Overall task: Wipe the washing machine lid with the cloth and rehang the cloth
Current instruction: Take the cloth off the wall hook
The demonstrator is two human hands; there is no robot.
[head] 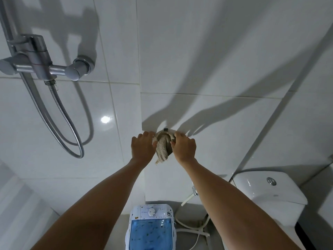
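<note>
A white glossy tiled wall (198, 51) fills the view. Low down stands a small white washing machine with a translucent blue lid (151, 233). High on the wall, the left hand (142, 149) and right hand (184, 147) both grip a beige woven cloth (163, 147) bunched beneath a small dark hook (166, 130).

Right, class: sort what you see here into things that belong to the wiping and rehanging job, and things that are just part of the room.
Job:
cloth, held by both hands
left hand
right hand
wall hook
washing machine lid

Just there:
shower mixer
shower hose
toilet cistern
white hose
</note>
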